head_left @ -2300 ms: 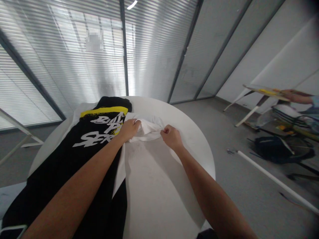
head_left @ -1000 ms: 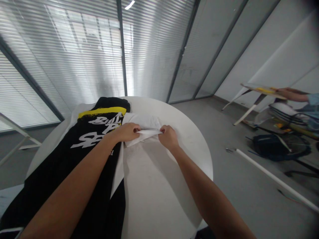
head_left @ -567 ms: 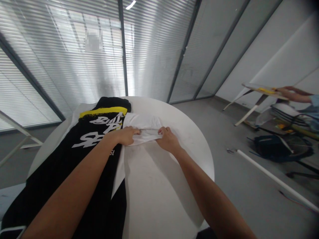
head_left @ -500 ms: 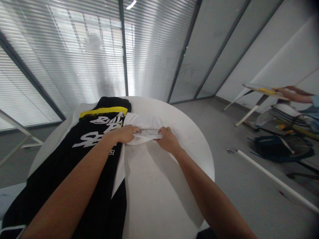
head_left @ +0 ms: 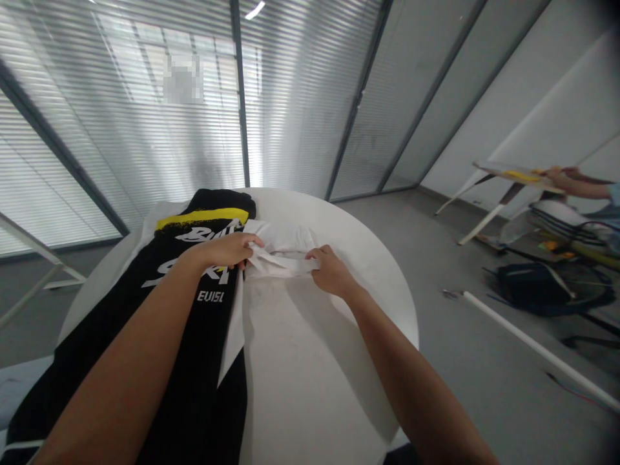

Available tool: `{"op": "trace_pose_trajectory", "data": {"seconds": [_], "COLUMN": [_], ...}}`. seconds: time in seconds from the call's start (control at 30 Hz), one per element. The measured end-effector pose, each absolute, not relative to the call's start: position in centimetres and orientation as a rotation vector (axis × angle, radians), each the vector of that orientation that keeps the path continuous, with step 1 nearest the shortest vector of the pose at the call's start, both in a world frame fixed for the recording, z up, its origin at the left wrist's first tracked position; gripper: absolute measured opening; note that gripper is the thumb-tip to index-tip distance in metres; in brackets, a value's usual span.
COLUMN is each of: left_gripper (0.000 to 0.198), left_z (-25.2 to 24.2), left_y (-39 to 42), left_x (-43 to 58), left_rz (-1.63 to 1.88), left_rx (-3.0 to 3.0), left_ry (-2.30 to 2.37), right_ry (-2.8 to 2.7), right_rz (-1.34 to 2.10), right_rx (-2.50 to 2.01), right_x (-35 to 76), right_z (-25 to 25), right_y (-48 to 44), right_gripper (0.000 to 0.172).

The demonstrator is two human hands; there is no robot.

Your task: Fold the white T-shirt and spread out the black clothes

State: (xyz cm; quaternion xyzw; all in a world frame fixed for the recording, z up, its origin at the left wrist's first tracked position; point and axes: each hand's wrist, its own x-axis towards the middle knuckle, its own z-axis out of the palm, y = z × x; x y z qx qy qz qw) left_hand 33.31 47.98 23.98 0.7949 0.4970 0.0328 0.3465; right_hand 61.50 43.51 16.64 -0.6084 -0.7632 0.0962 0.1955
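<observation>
The cloth (head_left: 285,240) is pinched by the left grip (head_left: 227,250) and the right grip (head_left: 329,271) toward the bench's (head_left: 382,278) far edge (it could be wrinkled by an uneven pull).

You have a round white counter (head_left: 382,278) in front of you. Along its left side a black garment (head_left: 145,323) with a yellow band and white lettering lies stretched from the far edge toward you. Beside it a white garment (head_left: 283,250) lies flat, overlapping the black one's right edge and bunched at its far end.
</observation>
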Motion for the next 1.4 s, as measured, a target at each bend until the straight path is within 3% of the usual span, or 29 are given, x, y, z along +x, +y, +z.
{"op": "trace_pose_trajectory", "data": {"seconds": [0.13, 0.23, 0.33, 0.4, 0.63, 0.9, 1.1, 1.2, 1.27, 1.4], "left_gripper": [0.044, 0.041, 0.042, 0.041, 0.034, 0.036, 0.026, 0.022, 0.028, 0.047], "left_z": [24.1, 24.1, 24.2, 24.2, 23.0, 22.2, 22.4, 22.7, 22.6, 21.5], "left_y": [48.3, 48.4, 48.4, 48.5, 48.6, 48.9, 47.0, 46.3, 46.5, 48.5], "left_x": [32.8, 32.7, 32.4, 32.0, 31.4, 33.2, 36.2, 36.8, 36.4, 34.9], "left_rz": [0.238, 0.312, 0.268, 0.173, -0.256, -0.082, -0.351, -0.448, -0.451, -0.159], "left_rx": [2.019, 1.976, 1.933, 1.931, 1.859, 1.993, 2.162, 2.058, 1.981, 1.937], "left_ry": [1.21, 1.241, 1.247, 1.235, 1.167, 1.387, 1.258, 1.195, 1.159, 1.307], "right_ry": [-2.166, -2.191, -2.227, -2.25, -2.412, -2.308, -2.112, -2.129, -2.065, -1.734], "right_rz": [0.195, 0.048, -0.033, -0.016, 0.324, 0.866, 0.566, 0.755, 0.777, 0.308], "right_rx": [-1.78, -1.798, -1.769, -1.766, -1.551, -1.473, -1.8, -1.904, -1.909, -2.015], "right_x": [61.0, 60.0, 58.6, 58.1, 60.3, 61.9, 62.1, 62.7, 63.2, 63.7], "right_z": [17.1, 17.4, 17.4, 17.3, 17.6, 19.7, 19.0, 19.1, 19.5, 19.7], "right_y": [43.1, 42.6, 42.0, 41.9, 42.9, 42.5, 43.4, 43.4, 43.4, 44.0], "right_gripper": [0.039, 0.05, 0.059, 0.055, 0.039, 0.026, 0.025, 0.02, 0.021, 0.029]}}
